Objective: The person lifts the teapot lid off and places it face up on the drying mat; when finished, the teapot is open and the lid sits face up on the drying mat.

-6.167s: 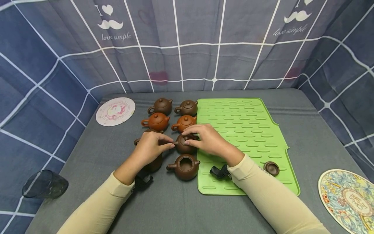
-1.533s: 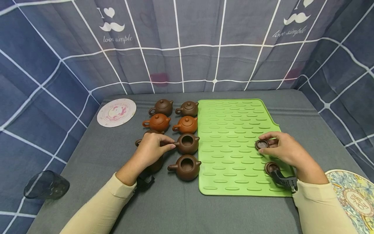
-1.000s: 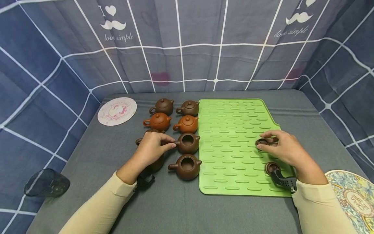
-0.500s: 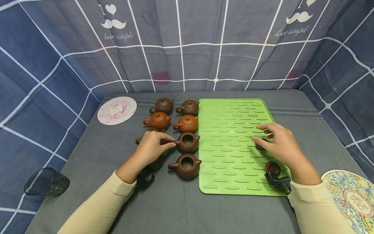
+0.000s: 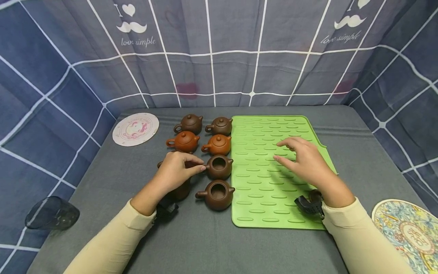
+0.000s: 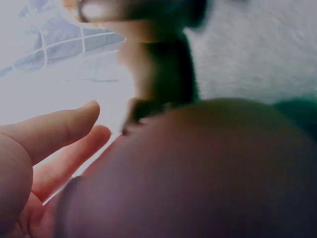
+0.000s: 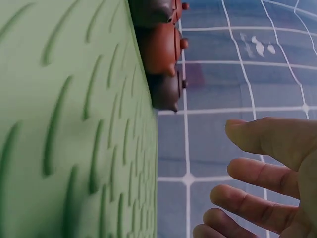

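My left hand [image 5: 178,167] pinches the handle of a lidless dark brown teapot [image 5: 226,169], third back in the right column. In the left wrist view, the thumb [image 6: 64,126] and a finger show beside a big blurred teapot body [image 6: 208,168]. A second lidless brown teapot [image 5: 224,203] stands just in front of it. Over the green mat [image 5: 260,207] hovers my right hand [image 5: 304,161], fingers spread apart and holding nothing. A brown lid [image 5: 315,196] lies on the mat, partly covered by the wrist mount; another lid is hidden beneath the right hand.
Two orange teapots [image 5: 186,140] and two brown lidded ones [image 5: 190,123] stand behind. More brown pots sit under my left arm. A pink-white round mat [image 5: 136,129] lies back left, a dark glass [image 5: 53,213] left, a patterned round mat [image 5: 410,232] right.
My right hand took the lid from the third-row teapot, set it on the green mat, released it and moved left. My left hand stays at that teapot's handle.
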Tool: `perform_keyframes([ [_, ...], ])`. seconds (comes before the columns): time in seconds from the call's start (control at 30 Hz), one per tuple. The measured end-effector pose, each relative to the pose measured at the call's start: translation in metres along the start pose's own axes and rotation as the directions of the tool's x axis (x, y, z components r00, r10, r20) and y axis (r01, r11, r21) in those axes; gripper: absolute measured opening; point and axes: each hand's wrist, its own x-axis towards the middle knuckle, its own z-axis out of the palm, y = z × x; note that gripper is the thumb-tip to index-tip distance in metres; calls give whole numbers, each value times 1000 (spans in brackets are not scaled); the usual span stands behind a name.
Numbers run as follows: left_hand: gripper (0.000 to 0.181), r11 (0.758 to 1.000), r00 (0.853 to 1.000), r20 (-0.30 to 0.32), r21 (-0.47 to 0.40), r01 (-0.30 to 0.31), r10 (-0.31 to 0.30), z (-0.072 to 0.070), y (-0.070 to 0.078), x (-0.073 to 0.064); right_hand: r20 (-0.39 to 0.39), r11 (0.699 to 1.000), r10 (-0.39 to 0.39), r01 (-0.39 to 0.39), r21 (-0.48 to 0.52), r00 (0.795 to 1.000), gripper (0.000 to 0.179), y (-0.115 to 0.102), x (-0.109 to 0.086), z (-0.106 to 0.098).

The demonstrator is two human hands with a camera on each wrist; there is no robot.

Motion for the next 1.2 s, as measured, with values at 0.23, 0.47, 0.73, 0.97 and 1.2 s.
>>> perform_keyframes([
  [0.23,19,999,998,-52,21,-36,37,-14,14,9,56,998,-15,11,57,998,32,-16,28,15],
  [0.47,23,999,993,-114,16,-29,31,-26,24,21,99,991,-44,31,133,994,34,-35,53,36],
  [0.73,33,999,997,-74,1,37,-37,-29,28,42,130,978,-51,23,207,990,35,-52,80,55],
  [0.97,41,990,989,38,12,140,-140,-23,16,63,176,937,-5,-57,345,984,36,-65,105,81],
  [1.2,39,986,982,90,5,166,-166,-15,8,73,217,898,79,-164,408,973,35,-63,116,98],
])
